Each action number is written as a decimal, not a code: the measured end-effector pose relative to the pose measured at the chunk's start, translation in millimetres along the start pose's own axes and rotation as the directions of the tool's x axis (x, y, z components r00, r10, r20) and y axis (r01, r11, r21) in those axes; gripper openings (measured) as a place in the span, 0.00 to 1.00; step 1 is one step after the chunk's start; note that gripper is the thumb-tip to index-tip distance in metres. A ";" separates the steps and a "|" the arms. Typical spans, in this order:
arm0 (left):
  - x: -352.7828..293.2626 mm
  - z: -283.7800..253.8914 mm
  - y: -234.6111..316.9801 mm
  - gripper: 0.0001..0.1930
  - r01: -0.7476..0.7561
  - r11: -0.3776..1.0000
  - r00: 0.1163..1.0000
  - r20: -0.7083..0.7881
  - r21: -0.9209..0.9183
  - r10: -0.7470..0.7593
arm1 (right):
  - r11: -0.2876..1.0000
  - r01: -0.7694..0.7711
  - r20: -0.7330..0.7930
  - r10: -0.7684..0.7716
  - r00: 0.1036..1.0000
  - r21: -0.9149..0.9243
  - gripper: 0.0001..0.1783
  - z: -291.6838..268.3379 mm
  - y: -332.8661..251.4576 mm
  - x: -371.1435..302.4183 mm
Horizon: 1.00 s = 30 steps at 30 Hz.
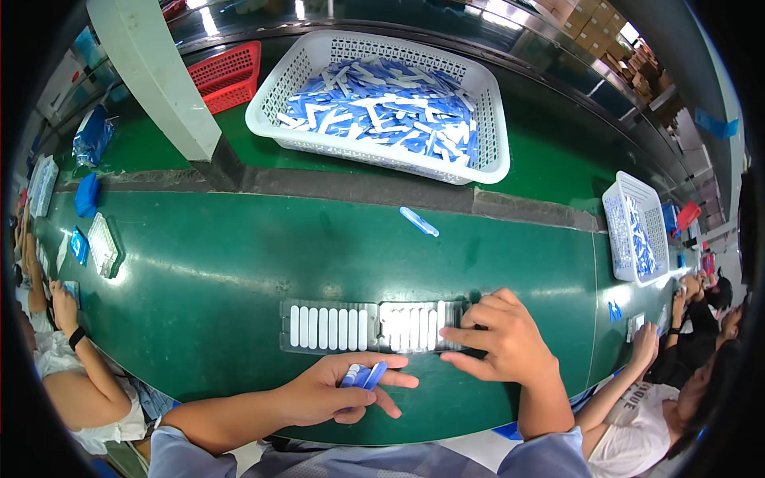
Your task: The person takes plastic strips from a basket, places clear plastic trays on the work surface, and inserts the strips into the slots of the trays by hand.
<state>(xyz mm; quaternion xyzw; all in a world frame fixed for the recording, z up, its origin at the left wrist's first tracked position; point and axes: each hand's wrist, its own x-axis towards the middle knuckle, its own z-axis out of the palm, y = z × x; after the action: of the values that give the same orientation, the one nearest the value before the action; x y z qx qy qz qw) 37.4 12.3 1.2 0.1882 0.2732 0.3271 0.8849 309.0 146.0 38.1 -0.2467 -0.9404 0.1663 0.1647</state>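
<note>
My left hand point(335, 390) is curled, palm up, around several slim blue-and-white plastic sticks point(363, 375). Its fingertips reach below the near edge of a clear plastic tray point(373, 328) with two compartments. White sticks point(328, 327) stand side by side in the left compartment, and another row of white sticks point(413, 328) lies in the right one. Over the right end of that row is my right hand point(498, 338), its index fingertip touching the last stick. Thumb and index finger are apart there, and I see nothing gripped between them.
A white basket point(382, 163) heaped with blue-and-white sticks stands beyond the dark ledge. One loose blue stick point(419, 221) lies on the green table point(239, 247). A red basket point(231, 76), a post point(155, 72) and a smaller white basket point(637, 231) are around. Co-workers sit on both sides.
</note>
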 end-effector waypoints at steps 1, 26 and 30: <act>0.2 -0.1 -0.3 0.30 -0.007 1.000 1.000 0.010 -0.003 0.007 | 0.997 0.013 0.039 -0.016 0.999 0.070 0.13 -4.3 -0.1 -0.2; 2.2 6.1 -1.8 0.24 0.014 0.999 1.000 0.007 0.041 -0.014 | 1.000 0.019 -0.041 -0.019 0.999 0.004 0.10 -3.3 11.5 -9.4; 2.2 6.6 -0.4 0.26 0.012 0.999 1.000 -0.014 0.045 -0.011 | 0.977 -0.053 0.121 0.028 0.992 0.207 0.14 -9.4 13.6 -11.2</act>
<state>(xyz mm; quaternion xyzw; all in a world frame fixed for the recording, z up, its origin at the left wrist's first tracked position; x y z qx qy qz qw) 43.0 12.5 5.4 0.2041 0.2876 0.3171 0.8804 327.5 153.6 38.5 -0.2368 -0.9204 0.2823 0.1306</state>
